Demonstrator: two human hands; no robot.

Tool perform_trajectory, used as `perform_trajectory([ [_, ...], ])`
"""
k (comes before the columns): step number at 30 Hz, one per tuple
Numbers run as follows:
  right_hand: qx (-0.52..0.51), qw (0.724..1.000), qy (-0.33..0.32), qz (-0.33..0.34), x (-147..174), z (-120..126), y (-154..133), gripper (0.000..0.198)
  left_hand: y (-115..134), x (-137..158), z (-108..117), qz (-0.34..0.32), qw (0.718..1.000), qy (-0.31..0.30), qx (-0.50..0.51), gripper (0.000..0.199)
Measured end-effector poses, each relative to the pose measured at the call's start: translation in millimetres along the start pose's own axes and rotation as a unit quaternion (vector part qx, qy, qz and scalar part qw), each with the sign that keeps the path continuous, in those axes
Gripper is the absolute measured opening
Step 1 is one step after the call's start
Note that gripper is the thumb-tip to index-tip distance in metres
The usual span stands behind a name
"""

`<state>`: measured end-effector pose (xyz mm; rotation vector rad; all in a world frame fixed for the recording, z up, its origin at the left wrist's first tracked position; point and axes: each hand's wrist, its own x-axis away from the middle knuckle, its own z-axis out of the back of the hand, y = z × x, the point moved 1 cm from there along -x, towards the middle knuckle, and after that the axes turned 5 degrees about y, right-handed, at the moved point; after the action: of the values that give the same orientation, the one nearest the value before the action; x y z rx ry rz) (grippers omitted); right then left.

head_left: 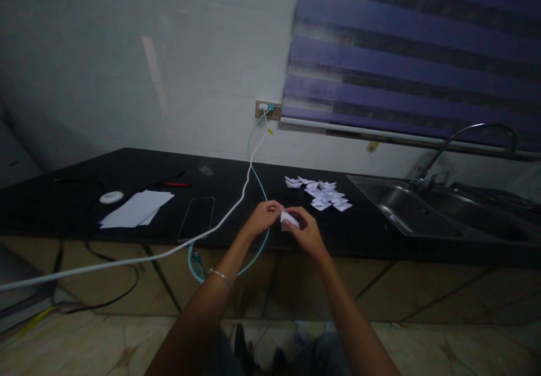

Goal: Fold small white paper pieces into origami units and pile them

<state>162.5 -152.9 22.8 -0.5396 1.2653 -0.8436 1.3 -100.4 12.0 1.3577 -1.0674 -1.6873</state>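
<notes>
Between my two hands is a small piece of folded white paper [289, 219], held above the counter's front edge. My right hand [306, 230] is closed around its right side, with the thumb below and the fingers on top. At its upper left corner, the fingertips of my left hand [266, 216] are pinched together on the paper. Beyond my right hand, several folded paper boats [323, 194] lie in a cluster on the black counter [236, 181]. The exact shape of the paper in my hands is partly covered by my fingers.
A stack of white paper sheets [137, 209] lies at the left, near a white round object [111, 197] and a red pen-like object [177, 184]. A phone-like slab [198, 218] is nearer. A white cable [228, 213] and a teal cable [261, 187] cross the counter. A steel sink [406, 207] is at right.
</notes>
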Motion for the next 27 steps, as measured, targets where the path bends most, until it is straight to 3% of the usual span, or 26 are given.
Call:
perform_trajectory([
  [4,-0.105,0.988,0.015,-0.113,-3.2,2.2,10.7,0.038,-0.2,0.5,-0.5,-0.018,1.0,0.005,-0.008,0.027],
  [11,-0.117,0.976,0.008,-0.186,-4.9,4.3,24.7,0.03,4.3,1.5,-1.2,-0.015,1.0,0.008,-0.025,0.027],
  [27,-0.092,0.972,0.035,-0.211,-1.9,4.4,27.9,0.039,1.4,0.6,-1.0,-0.03,0.998,0.002,-0.053,0.029],
])
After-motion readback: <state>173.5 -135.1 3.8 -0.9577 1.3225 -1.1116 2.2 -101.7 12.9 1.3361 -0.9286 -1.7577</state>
